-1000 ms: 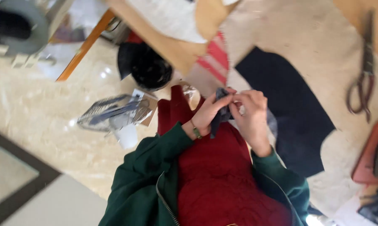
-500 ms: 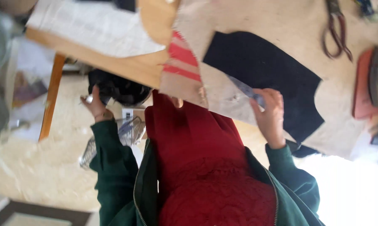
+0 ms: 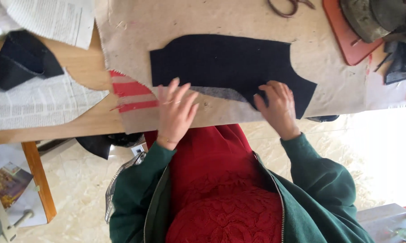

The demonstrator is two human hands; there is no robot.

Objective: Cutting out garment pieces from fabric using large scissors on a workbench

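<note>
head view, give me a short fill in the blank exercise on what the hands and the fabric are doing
1. Both hands rest on fabric spread over a wooden ____.
2. The right hand presses the lower edge of a cut fabric piece whose colour is ____.
3. The left hand lies flat on the beige cloth, beside stripes coloured ____.
4. Both sleeves are ____ in colour.

Missing words: table; black; red; green
</note>
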